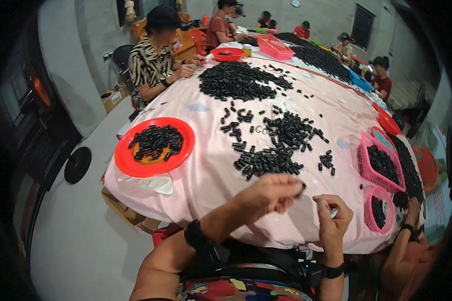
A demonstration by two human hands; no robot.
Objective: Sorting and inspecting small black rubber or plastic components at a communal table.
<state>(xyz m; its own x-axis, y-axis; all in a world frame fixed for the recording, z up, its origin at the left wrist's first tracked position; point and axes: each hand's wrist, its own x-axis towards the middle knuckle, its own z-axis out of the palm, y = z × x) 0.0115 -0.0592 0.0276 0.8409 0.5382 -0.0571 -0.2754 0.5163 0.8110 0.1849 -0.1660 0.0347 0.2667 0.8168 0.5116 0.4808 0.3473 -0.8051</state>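
Note:
My left hand (pixel 271 194) reaches over the near side of the table, pinching a small black cylindrical piece (pixel 301 190) between thumb and fingertips. My right hand (pixel 333 220) is a little to its right, fingers curled in. A small whitish thing shows in that grip, too little of it visible to name. Just beyond my left hand lies a loose heap of black cylindrical pieces (pixel 268 161), with a few strays (pixel 327 160) to its right. Each wrist wears a dark band.
A red plate (pixel 184 159) of black pieces stands at left. Pink baskets (pixel 365 168) of them stand at right, beside another person's arms (pixel 409 220). A bigger heap (pixel 231 83) lies farther off, near a person in a striped shirt (pixel 150 62). Pink cloth (pixel 201 188) covers the table.

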